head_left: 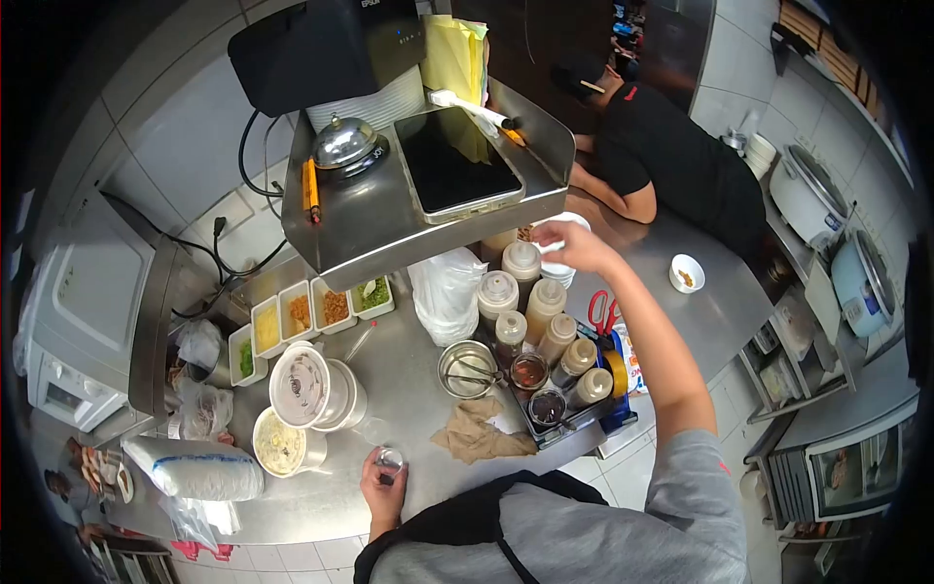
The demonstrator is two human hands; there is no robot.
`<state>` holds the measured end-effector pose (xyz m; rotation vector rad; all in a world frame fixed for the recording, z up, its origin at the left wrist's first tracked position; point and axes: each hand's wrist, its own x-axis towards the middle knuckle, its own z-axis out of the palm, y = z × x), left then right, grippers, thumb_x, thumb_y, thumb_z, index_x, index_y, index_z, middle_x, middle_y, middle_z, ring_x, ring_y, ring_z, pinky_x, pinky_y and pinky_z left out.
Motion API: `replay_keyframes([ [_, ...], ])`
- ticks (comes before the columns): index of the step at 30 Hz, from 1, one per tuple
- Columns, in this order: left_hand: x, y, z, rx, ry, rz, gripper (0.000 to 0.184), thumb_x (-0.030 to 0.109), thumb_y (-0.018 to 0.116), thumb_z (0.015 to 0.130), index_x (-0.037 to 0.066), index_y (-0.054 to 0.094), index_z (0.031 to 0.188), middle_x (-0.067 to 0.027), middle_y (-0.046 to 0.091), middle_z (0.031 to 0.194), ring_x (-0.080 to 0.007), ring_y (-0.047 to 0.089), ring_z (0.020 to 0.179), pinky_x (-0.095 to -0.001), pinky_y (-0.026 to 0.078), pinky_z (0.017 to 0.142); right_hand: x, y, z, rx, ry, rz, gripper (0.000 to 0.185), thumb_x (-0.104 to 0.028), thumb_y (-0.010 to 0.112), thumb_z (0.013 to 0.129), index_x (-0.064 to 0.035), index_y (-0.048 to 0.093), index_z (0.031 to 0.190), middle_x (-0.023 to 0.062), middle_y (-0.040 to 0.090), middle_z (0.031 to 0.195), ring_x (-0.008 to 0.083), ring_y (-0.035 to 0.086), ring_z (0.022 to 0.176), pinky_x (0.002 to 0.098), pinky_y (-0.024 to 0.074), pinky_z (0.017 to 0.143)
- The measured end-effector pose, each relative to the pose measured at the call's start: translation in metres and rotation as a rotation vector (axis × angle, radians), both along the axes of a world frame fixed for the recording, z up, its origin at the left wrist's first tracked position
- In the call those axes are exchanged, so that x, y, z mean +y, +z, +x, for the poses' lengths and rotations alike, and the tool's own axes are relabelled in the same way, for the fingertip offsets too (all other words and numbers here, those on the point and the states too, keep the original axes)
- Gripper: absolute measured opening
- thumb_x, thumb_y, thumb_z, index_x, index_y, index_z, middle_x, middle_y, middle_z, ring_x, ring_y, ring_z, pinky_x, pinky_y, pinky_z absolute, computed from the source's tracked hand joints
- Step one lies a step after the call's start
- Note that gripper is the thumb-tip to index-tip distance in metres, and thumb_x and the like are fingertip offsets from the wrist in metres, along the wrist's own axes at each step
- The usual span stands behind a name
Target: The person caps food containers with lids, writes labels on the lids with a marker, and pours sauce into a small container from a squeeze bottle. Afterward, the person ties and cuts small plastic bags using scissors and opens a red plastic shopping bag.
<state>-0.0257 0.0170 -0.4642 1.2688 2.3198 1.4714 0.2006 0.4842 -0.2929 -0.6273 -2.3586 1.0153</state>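
Low in the middle, my left hand [382,487] is closed around a small clear cup [390,460] at the front edge of the steel counter. My right arm stretches over the sauce area. Behind the squeeze bottles [545,310], my right hand [576,245] reaches to a white tub [557,275], fingers bent at its top. What those fingers grip, if anything, is too small to make out. Some brown bits [525,234] show beside the fingertips. Left of my left hand stand stacked white tubs with a clear-lidded one [309,386] and an open tub of pale food [282,443].
A metal bowl with a spoon [468,370] and a brown cloth [480,428] lie mid-counter. Topping trays [333,306] line the back. Overhead, a steel shelf [428,243] carries a bell and a tablet. Red scissors [603,310] stand right. A co-worker [671,156] leans on the counter.
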Motion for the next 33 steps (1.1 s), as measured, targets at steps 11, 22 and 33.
replay_keyframes([
  [11, 0.006, -0.001, -0.002, -0.004, 0.042, -0.007, 0.024, 0.002, 0.075, 0.064, 0.005, 0.051, 0.065, -0.0211, 0.057, 0.112, -0.0297, 0.059, 0.098, -0.0335, 0.046, 0.08, 0.005, 0.034, -0.06, -0.053, -0.037, -0.113, 0.054, -0.017, 0.08, 0.061, 0.0001, 0.056, 0.107, 0.0071, 0.063, 0.097, 0.0161, 0.057, 0.089, 0.0289, 0.0453, 0.08],
  [22, 0.005, 0.012, 0.0, -0.069, 0.076, -0.071, 0.025, 0.011, 0.078, 0.064, 0.005, 0.054, 0.066, -0.0145, 0.059, 0.111, -0.0254, 0.061, 0.085, -0.031, 0.05, 0.062, 0.034, -0.025, -0.073, -0.071, -0.277, 0.254, 0.031, -0.02, 0.072, 0.067, -0.0005, 0.064, 0.091, 0.0142, 0.064, 0.088, 0.0231, 0.06, 0.083, 0.0372, 0.0467, 0.074],
  [33, -0.005, 0.009, -0.01, 0.004, 0.002, 0.063, 0.029, 0.014, 0.075, 0.068, 0.008, 0.058, 0.091, -0.0102, 0.058, 0.112, -0.0274, 0.057, 0.102, -0.0354, 0.047, 0.084, 0.015, 0.076, 0.064, 1.21, -0.328, -0.298, 0.059, -0.035, 0.059, 0.078, -0.0019, 0.043, 0.125, 0.0164, 0.052, 0.118, 0.0317, 0.051, 0.108, 0.0489, 0.0413, 0.093],
])
